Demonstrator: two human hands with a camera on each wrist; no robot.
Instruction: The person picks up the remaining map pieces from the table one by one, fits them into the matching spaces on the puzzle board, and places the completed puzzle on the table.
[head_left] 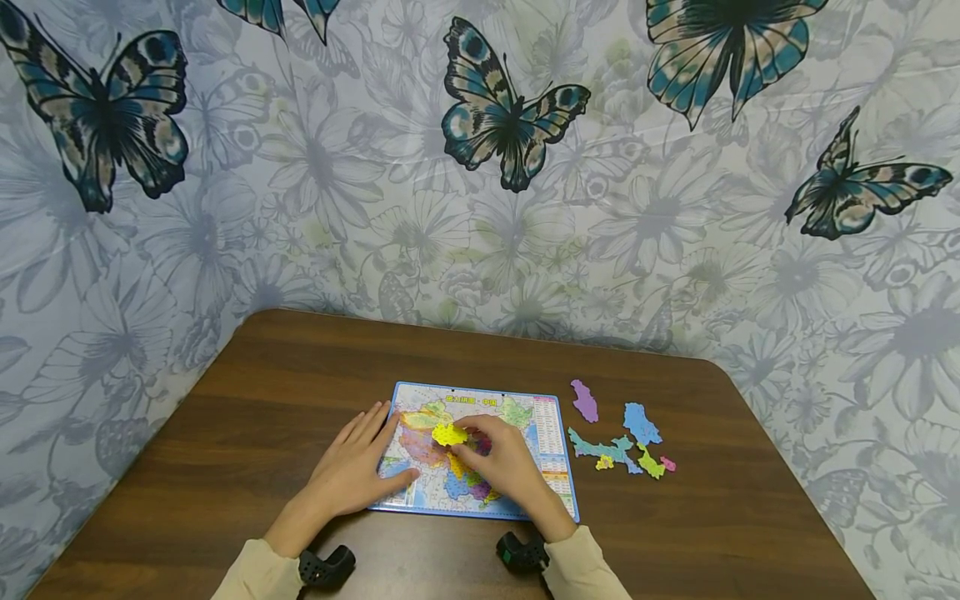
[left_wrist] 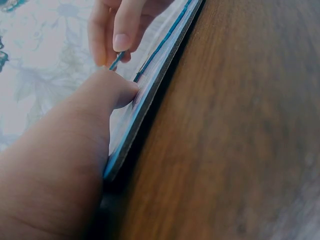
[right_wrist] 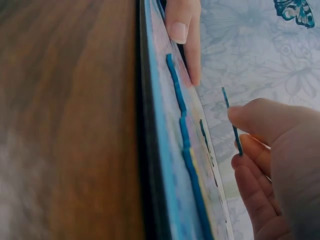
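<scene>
In the head view I see the right hand (head_left: 506, 460) pinching a yellow map piece (head_left: 447, 434) between thumb and fingers, over the puzzle board (head_left: 558, 421) at lower centre. That hand hides part of the map, and I can't read the small print. The left hand (head_left: 351, 463) rests, fingers extended, on the board's left side. Loose puzzle pieces (head_left: 642, 423) lie at lower right. My right wrist view shows the yellow piece only edge-on, the left hand cut off at top.
</scene>
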